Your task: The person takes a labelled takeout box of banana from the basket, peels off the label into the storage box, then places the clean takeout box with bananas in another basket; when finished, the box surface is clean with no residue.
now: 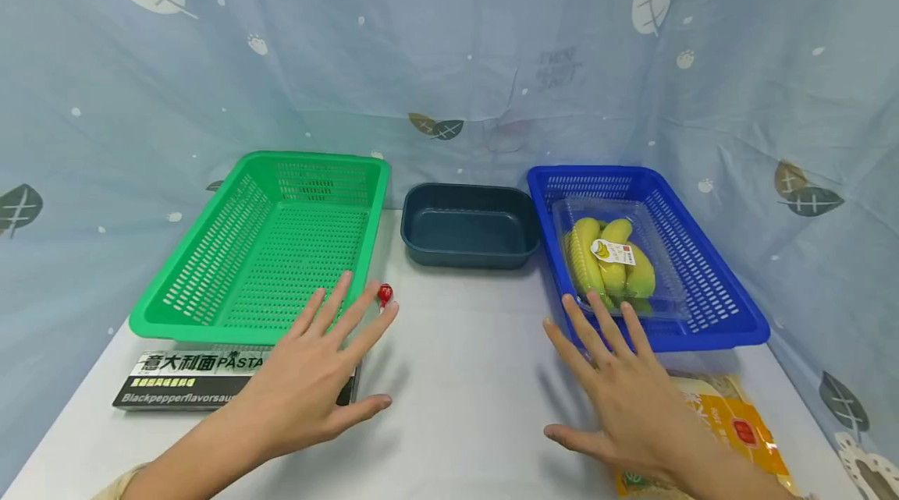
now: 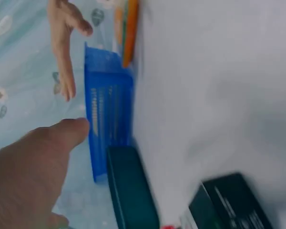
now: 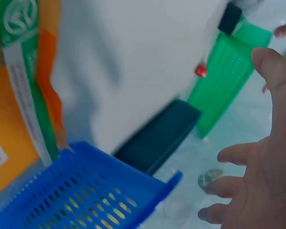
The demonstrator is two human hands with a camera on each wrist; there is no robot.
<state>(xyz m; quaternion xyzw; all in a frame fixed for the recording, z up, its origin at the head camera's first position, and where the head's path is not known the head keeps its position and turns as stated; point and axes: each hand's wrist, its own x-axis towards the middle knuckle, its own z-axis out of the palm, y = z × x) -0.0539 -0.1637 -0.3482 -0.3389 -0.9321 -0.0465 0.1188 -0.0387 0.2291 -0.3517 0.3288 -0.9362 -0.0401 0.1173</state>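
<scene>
My left hand (image 1: pixel 316 375) hovers with spread, straight fingers over the right end of a pasta box (image 1: pixel 190 381), near the green basket's front edge. A small red lollipop (image 1: pixel 385 294) lies just past its fingertips. On the other side my right hand (image 1: pixel 621 391) is held in the air, fingers spread, in front of the blue basket (image 1: pixel 709 340). An orange and yellow food bag (image 1: pixel 747 434) lies partly hidden beneath that hand and forearm. Inside the blue basket sits a clear plastic box of bananas (image 1: pixel 611 262) with a white label. Neither hand holds anything.
A green basket (image 1: pixel 256 164) stands at the left, its perforated floor bare. Between the two baskets, at the back, is a dark teal tray (image 1: pixel 470 257). A pale blue leaf-patterned curtain (image 1: pixel 449 40) hangs behind the white table (image 1: pixel 470 375).
</scene>
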